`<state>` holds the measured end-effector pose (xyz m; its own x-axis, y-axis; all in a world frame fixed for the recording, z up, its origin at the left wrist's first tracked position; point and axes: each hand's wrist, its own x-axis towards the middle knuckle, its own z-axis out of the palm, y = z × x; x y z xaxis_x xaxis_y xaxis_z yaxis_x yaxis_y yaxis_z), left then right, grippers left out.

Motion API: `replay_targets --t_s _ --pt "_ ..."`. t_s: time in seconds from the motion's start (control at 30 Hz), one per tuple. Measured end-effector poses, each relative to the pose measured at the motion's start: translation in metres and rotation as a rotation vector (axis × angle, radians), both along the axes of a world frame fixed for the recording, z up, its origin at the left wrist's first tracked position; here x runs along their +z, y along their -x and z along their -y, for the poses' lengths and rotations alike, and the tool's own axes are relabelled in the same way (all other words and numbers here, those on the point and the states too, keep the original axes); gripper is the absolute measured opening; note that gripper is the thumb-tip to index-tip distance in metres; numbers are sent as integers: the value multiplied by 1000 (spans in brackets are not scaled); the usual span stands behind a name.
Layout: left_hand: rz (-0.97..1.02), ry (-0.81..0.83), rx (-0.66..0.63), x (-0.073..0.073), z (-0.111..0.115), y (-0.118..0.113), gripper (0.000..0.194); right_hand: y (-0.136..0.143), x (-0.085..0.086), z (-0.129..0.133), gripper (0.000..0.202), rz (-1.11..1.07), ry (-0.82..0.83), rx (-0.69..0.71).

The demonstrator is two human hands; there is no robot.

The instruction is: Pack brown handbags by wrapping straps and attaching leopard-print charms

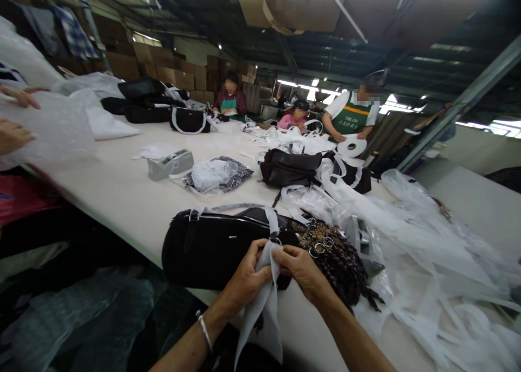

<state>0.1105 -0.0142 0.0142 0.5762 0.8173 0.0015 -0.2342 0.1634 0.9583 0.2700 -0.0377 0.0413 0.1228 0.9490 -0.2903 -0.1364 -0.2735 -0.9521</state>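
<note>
While Both Hands Pinch a White Strip [260,307], Packing Clutter Crowds the Table [118,177]

As the left hand [249,269] grips the strip between thumb and fingers, the right hand [301,266] pinches it just beside, near a ring [275,241] on the black bag [207,250]. The bag lies directly beyond and to the left of the hands, along the near table edge, its handle [240,205] covered in white wrapping.

Close to the right hand, a patterned, fringed heap [331,258] with metal rings takes up the table. Past it, clear plastic partly covers a grey dispenser [360,242], and loose white sheeting [415,242] spreads over the right side.

Farther ahead sit a plastic-wrapped bundle [220,174] and, to its right, a dark leather-like bag [291,167]; another grey tape dispenser [171,165] stands left of the bundle. Beyond these, more black bags [189,121] lie to the left, and a person in a green apron [350,117] holds a white roll [352,146]. At far left, another person's hands [18,117] hold translucent plastic [52,125].
</note>
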Motion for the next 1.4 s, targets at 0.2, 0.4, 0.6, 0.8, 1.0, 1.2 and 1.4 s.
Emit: replay_targets --t_s 0.2,0.4,0.6,0.8,1.0,1.2,1.4 --pt "-139 -154 168 -2 2 -1 49 17 -14 -7 33 -43 -125 -116" --pt "-372 -538 509 -3 14 9 14 34 -31 -17 33 22 -192 -316" --pt "-465 -473 379 -1 9 12 14 40 -38 -16 32 24 -210 -371" --pt "-237 -181 283 -7 -4 11 28 40 -38 -11 30 -26 -225 -370" --pt "-65 28 337 -21 -2 3 34 41 -34 -9 31 -77 -214 -368" --pt "-82 130 255 -25 -7 4 45 44 -36 -11 34 -77 -205 -417" --pt "-298 -124 285 -10 -1 10 23 39 -38 -13 33 77 -247 -363"
